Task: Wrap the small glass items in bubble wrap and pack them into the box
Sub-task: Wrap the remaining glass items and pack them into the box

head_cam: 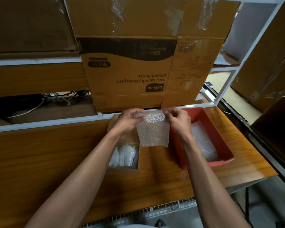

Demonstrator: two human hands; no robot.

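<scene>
Both arms reach forward; left hand (131, 120) and right hand (178, 120) pinch the bubble wrap (153, 130).

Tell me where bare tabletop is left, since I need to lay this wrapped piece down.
Bare wood lies near the table's front edge, below the small cardboard box and red plastic tray. A narrow strip runs between them. It is crowded at the back, where the left hand and right hand pinch the clear bubble wrap sheet.

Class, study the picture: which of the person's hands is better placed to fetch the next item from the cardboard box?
Left. The left hand is directly above the cardboard box of wrapped items; the right hand is over the red tray.
</scene>
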